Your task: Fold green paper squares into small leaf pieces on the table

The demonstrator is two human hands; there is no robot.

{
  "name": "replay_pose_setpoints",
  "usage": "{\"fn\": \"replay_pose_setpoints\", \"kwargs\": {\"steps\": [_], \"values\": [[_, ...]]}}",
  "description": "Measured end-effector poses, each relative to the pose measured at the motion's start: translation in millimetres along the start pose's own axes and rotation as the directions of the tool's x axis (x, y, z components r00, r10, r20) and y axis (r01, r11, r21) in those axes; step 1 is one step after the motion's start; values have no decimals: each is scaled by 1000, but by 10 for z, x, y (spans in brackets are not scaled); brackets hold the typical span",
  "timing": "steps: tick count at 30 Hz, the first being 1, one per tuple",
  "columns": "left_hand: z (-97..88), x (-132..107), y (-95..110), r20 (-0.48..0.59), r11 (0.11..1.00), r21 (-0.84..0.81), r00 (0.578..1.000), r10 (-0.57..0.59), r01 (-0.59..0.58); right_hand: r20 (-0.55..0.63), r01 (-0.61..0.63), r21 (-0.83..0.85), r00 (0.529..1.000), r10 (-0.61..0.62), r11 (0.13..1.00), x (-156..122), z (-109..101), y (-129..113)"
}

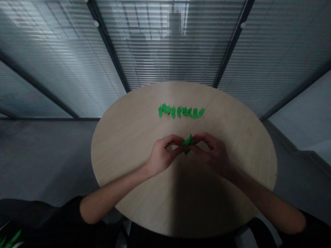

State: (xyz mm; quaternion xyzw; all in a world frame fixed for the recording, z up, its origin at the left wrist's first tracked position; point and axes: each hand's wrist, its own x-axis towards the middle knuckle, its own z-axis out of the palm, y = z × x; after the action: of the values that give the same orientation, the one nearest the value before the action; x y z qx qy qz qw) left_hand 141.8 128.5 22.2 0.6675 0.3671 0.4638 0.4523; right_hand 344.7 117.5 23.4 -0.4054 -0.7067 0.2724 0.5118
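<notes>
- The left hand (161, 156) and right hand (210, 151) are pinching a small folded green paper piece (188, 143) between them, fingers close together.
- They are working over the round pale-wood table (124, 151), well apart from its side edges.
- A row of folded green paper pieces (179, 111) is lying ahead, nearer the far edge.

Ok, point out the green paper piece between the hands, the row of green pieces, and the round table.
Green paper piece (188, 141): head view, its middle.
Row of green pieces (179, 112): head view, a central piece.
Round table (124, 151): head view, bare top.
</notes>
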Motion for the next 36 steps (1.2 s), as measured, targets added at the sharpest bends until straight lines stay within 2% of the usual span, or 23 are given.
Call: {"fn": "replay_pose_setpoints", "kwargs": {"steps": [5,8,12,20,29,36], "values": [[32,24,-4,66,972,-157,984,-168,176,22,-181,188,983,180,965,20,14,1],[31,33,-9,77,956,-196,975,-208,220,109,-292,253,956,273,922,39,11,3],[24,41,-7,87,938,-250,970,-227,242,233,-388,231,912,337,892,47,-5,21],[14,43,-16,156,901,-280,942,-298,332,234,-410,204,902,362,889,32,-4,52],[39,37,-17,86,917,-280,958,-272,286,314,-440,249,879,358,863,33,20,61],[52,42,-11,40,923,-305,971,-234,235,359,-456,200,858,368,867,52,23,20]]}}
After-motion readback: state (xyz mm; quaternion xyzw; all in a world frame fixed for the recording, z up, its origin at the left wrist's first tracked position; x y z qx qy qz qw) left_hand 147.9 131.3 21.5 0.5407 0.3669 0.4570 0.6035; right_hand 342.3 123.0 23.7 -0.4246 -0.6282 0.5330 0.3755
